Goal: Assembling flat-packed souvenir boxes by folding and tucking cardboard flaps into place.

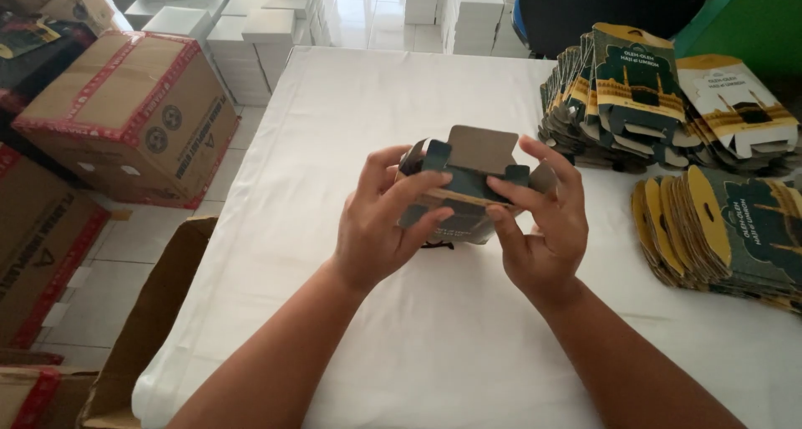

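- A small carton of thin printed card, dark green with a gold band, is held between both hands above the middle of the surface.
- The left hand is closed on the carton's left side, fingers curled over its front; the right hand is closed on the right side, thumb laid across the gold band.
- The carton's top flaps are open: a broad flap showing plain grey-brown inner card stands upright, with smaller notched tabs beside it.
- The carton's lower half and back are hidden by the fingers; a small dark thing under it cannot be made out.
- The surface is covered with a smooth white cloth, slightly creased.
- Flat, unfolded cartons of the same print lie well to the right in a fanned far stack and a near stack, the latter cut off by the frame edge.
- On the floor to the left are taped brown boxes; a brown flap is leaned by the surface edge.
- White boxes are stacked beyond.
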